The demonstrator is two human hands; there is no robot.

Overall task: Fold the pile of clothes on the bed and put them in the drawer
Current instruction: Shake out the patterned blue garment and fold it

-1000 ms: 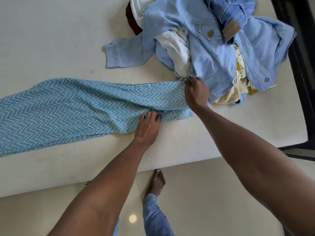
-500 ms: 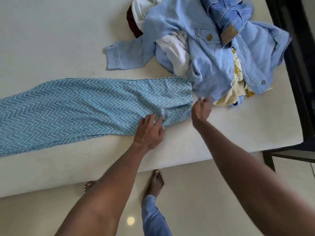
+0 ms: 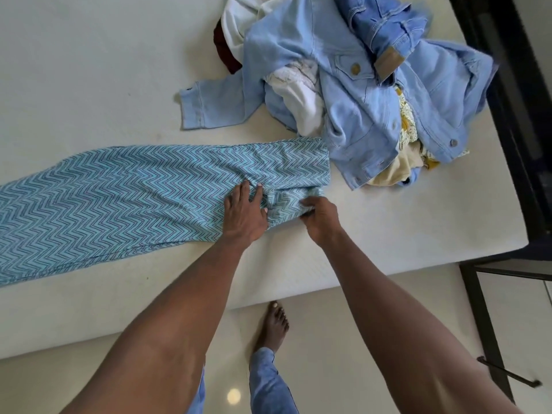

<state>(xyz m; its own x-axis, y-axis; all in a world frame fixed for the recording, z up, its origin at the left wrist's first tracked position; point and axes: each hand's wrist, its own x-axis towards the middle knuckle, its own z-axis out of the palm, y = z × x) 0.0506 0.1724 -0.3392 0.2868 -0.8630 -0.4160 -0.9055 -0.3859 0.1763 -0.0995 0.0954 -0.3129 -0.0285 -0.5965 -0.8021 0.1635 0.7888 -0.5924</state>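
I see a long zigzag-woven teal garment [image 3: 125,201] flat on the white mattress [image 3: 89,70], my left hand [image 3: 243,215] pressing it with fingers spread, my right hand [image 3: 321,218] now down pinching its bunched near corner, the rumpled denim jacket [image 3: 352,94] pile beyond, tan waistband patch [image 3: 389,61] unreadable.

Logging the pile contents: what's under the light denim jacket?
Under the denim jacket a white garment, yellow floral fabric, a cream piece and something maroon poke out. Anything deeper is covered.

Bright, even daylight; soft shadows beside clothes pile [image 3: 358,85]; glare spot on floor [image 3: 233,395]; wide-angle edge bending.
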